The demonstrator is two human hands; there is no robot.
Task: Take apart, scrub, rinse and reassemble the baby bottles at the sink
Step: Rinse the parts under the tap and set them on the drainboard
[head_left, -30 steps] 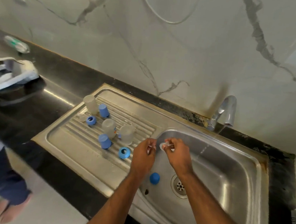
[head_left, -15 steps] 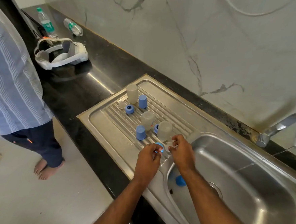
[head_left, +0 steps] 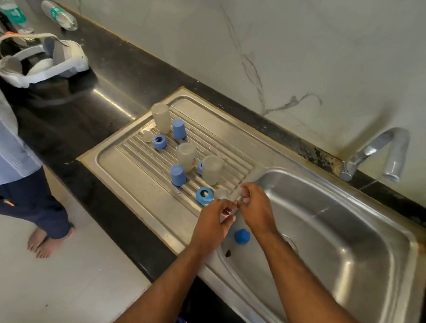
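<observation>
Three clear bottles stand upside down on the steel drainboard (head_left: 130,170): one at the back (head_left: 160,117), one in the middle (head_left: 186,157), one nearest the basin (head_left: 212,169). Two blue caps (head_left: 179,128) (head_left: 178,175) and two blue rings (head_left: 160,141) (head_left: 204,195) lie among them. A clear nipple (head_left: 221,193) sits beside the near ring. Another blue cap (head_left: 242,236) lies in the sink basin (head_left: 353,234). My left hand (head_left: 212,222) hovers at the basin's left rim, fingers loosely bent, holding nothing that I can see. My right hand (head_left: 256,207) is just beside it, fingertips curled near the nipple; blur hides any grip.
The faucet (head_left: 384,153) stands at the back right. A white headset (head_left: 37,58) and two plastic water bottles (head_left: 58,15) (head_left: 8,8) are on the black counter at the far left. A barefoot person (head_left: 12,172) stands at the left.
Both hands moved from under the faucet to the basin's left rim by the drainboard. The view swung left. A clear nipple now lies beside the near blue ring.
</observation>
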